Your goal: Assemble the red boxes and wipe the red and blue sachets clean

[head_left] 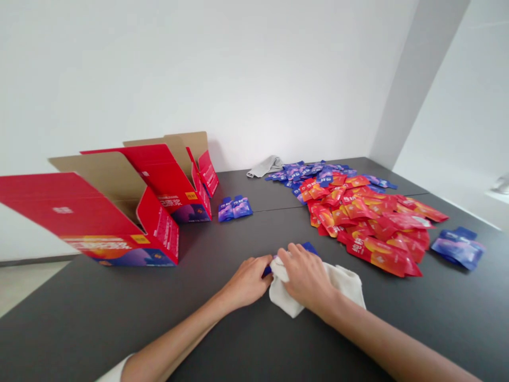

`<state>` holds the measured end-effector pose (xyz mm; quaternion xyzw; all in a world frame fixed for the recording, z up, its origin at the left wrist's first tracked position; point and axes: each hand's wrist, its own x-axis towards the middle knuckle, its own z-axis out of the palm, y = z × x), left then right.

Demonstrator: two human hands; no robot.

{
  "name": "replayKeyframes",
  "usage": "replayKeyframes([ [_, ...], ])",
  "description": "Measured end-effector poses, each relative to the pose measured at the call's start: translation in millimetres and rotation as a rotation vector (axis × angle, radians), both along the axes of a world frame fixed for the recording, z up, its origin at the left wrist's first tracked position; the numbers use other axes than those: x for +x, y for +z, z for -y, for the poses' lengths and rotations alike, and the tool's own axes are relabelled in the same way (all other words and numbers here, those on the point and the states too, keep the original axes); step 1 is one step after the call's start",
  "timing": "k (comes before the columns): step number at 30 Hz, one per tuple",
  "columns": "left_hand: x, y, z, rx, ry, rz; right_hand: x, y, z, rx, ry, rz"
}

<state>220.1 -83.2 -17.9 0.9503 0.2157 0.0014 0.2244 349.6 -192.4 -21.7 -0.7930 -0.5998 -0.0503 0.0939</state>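
Note:
My right hand (304,276) presses a white cloth (344,284) down on a blue packet (309,247), of which only a corner shows past the fingers. My left hand (248,281) pinches the packet's left edge, fingers curled against it. Both hands rest on the dark table (119,318) near its middle. Most of the packet is hidden under the cloth and hands.
A heap of red packets (369,223) and blue packets (302,172) lies at the right. A few blue packets (457,246) sit at far right, two more (234,208) by the open red cartons (131,223) on the left. A grey cloth (265,166) lies by the wall.

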Motion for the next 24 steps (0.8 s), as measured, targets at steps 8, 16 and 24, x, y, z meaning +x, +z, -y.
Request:
replayKeyframes([
  [8,-0.2,-2.1,0.2,-0.001,-0.003,-0.004,1.5,1.0,0.3,0.010,0.011,-0.004],
  [16,-1.7,-5.7,0.9,0.000,0.021,0.014,8.8,0.0,0.2,0.008,-0.162,0.037],
  [24,-2.3,-4.3,0.7,0.010,0.026,-0.012,10.9,1.4,0.4,0.002,-0.247,0.039],
])
